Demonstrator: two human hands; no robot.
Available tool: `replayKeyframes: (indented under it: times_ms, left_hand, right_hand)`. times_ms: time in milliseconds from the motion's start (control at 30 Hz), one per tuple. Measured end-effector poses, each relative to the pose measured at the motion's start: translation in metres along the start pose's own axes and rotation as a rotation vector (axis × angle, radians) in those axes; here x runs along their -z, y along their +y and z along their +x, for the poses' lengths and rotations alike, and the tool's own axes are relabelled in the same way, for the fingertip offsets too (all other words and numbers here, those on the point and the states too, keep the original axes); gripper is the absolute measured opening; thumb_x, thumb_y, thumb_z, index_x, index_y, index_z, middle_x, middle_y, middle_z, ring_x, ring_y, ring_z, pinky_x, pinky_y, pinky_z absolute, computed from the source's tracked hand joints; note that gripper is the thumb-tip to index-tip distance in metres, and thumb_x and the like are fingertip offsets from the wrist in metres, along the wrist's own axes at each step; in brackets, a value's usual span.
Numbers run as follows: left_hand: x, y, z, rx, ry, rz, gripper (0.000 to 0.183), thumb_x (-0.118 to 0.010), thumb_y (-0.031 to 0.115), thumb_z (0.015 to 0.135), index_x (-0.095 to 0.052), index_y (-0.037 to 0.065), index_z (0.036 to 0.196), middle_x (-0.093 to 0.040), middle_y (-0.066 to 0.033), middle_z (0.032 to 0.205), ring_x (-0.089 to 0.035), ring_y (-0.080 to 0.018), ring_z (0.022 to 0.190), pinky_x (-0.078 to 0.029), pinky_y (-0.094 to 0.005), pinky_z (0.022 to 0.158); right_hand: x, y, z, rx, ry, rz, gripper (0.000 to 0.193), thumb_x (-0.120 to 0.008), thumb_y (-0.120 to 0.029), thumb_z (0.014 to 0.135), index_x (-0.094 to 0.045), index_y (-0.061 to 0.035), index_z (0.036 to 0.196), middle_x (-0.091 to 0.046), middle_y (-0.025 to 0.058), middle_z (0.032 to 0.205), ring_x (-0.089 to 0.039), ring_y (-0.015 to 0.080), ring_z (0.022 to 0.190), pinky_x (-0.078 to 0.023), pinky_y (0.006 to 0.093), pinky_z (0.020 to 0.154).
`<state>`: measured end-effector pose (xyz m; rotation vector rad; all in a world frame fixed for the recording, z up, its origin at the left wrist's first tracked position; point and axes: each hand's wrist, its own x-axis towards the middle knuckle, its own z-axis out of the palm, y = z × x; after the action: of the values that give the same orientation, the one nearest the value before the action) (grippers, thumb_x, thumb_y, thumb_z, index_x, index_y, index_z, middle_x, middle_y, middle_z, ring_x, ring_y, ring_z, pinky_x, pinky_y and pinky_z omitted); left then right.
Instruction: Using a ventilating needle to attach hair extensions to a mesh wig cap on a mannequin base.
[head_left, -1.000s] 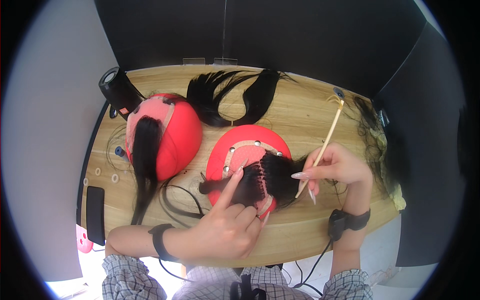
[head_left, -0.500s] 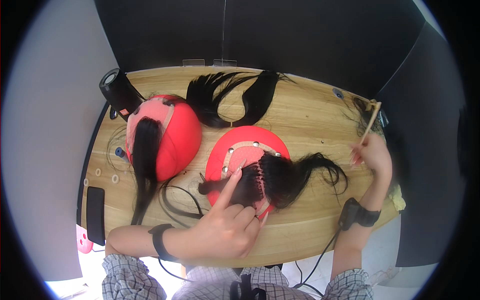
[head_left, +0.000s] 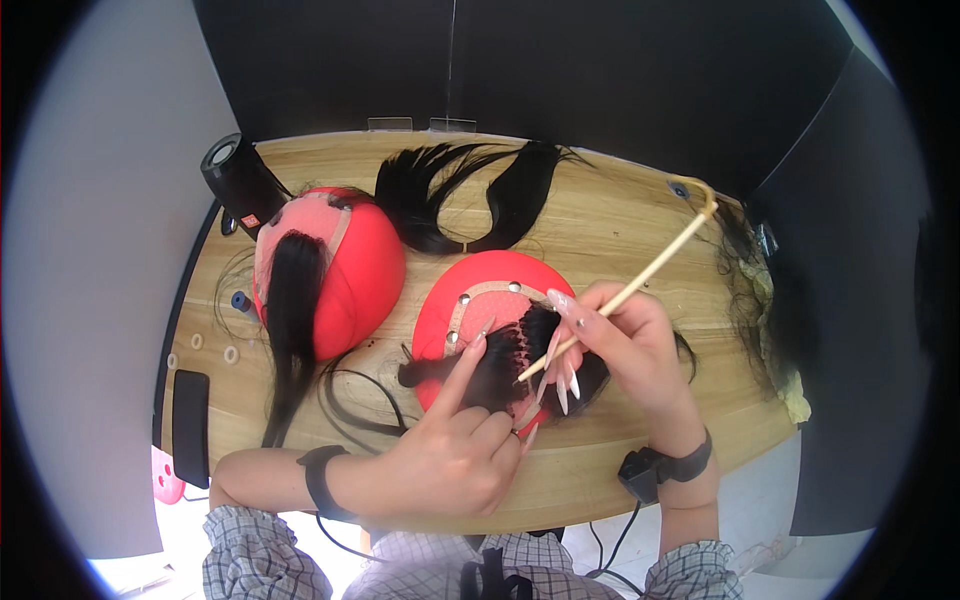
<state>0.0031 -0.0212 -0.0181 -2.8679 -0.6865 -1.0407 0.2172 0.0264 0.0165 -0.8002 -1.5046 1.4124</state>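
Note:
In front of me a red rounded head form point(head_left: 436, 290) carries a pink mesh cap point(head_left: 482, 312), pinned along its pale border. Dark hair point(head_left: 488, 375) lies over the mesh, split by a row of small knotted loops. My left hand point(head_left: 465, 455) rests against this form, index finger stretched along the hair's left side, thumb apart, other fingers bent. Over the hair on the other side, my right hand point(head_left: 625, 350) grips a thin pale wooden stick point(head_left: 655, 262). Its lower tip meets the hair beside the parting, while a curved yellowish loop tops its upper end.
A second red head form point(head_left: 365, 280) with a long dark hair strand point(head_left: 290, 330) stands at left, beside a black cylindrical speaker point(head_left: 240, 180). A dark hair bundle point(head_left: 515, 200) lies at the back. Loose hair and crumpled wrapping point(head_left: 795, 398) line the right edge. Cables trail from both wristbands.
My right hand has come left from the table's right side, bringing the wooden stick down to the hair on the near head form. My left hand has stayed in place.

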Motion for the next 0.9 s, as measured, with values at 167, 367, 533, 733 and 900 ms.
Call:
replayKeyframes:
  times_ms: [167, 367, 533, 733, 900]
  left_hand:
    - [-0.001, 0.000, 0.001, 0.003, -0.001, -0.022, 0.031, -0.072, 0.003, 0.074, -0.048, 0.003, 0.054, -0.034, -0.0027, 0.054, -0.042, -0.0157, 0.044, -0.038, -0.0702, 0.106]
    - [0.003, 0.002, 0.000, 0.035, -0.024, -0.030, 0.029, -0.071, 0.003, 0.073, -0.048, 0.003, 0.055, -0.033, -0.0036, 0.055, -0.042, -0.0170, 0.044, -0.034, -0.0716, 0.108]
    - [0.001, 0.001, -0.001, 0.028, -0.035, -0.035, 0.028, -0.069, 0.004, 0.072, -0.047, 0.003, 0.056, -0.035, -0.0045, 0.056, -0.043, -0.0183, 0.046, -0.032, -0.0729, 0.109]
    - [0.002, 0.001, 0.000, 0.022, -0.044, -0.032, 0.028, -0.069, 0.003, 0.072, -0.047, 0.003, 0.055, -0.034, -0.0041, 0.056, -0.042, -0.0178, 0.045, -0.032, -0.0726, 0.109]
    - [0.001, 0.001, 0.000, 0.025, -0.037, -0.030, 0.029, -0.069, 0.003, 0.072, -0.046, 0.004, 0.055, -0.034, -0.0040, 0.056, -0.042, -0.0174, 0.045, -0.032, -0.0724, 0.109]
  right_hand:
    - [0.012, 0.011, 0.004, -0.118, 0.060, 0.214, 0.023, -0.056, -0.020, 0.103, -0.061, 0.0017, 0.097, -0.065, 0.0125, 0.088, -0.064, 0.0131, 0.063, -0.062, 0.0328, 0.062]
    - [0.012, 0.013, 0.006, -0.141, 0.070, 0.147, 0.023, -0.057, -0.021, 0.103, -0.061, 0.0018, 0.097, -0.065, 0.0111, 0.085, -0.063, 0.0125, 0.061, -0.060, 0.0305, 0.058]
    - [0.012, 0.013, 0.006, -0.134, 0.080, 0.136, 0.025, -0.057, -0.022, 0.103, -0.062, 0.0020, 0.097, -0.065, 0.0107, 0.084, -0.063, 0.0129, 0.059, -0.060, 0.0297, 0.057]
    - [0.013, 0.011, 0.007, -0.152, 0.071, 0.143, 0.027, -0.057, -0.024, 0.103, -0.062, 0.0022, 0.097, -0.065, 0.0105, 0.082, -0.064, 0.0147, 0.059, -0.060, 0.0304, 0.057]
    - [0.015, 0.013, 0.007, -0.146, 0.066, 0.134, 0.026, -0.057, -0.023, 0.103, -0.062, 0.0021, 0.098, -0.065, 0.0096, 0.082, -0.064, 0.0143, 0.059, -0.058, 0.0290, 0.055]
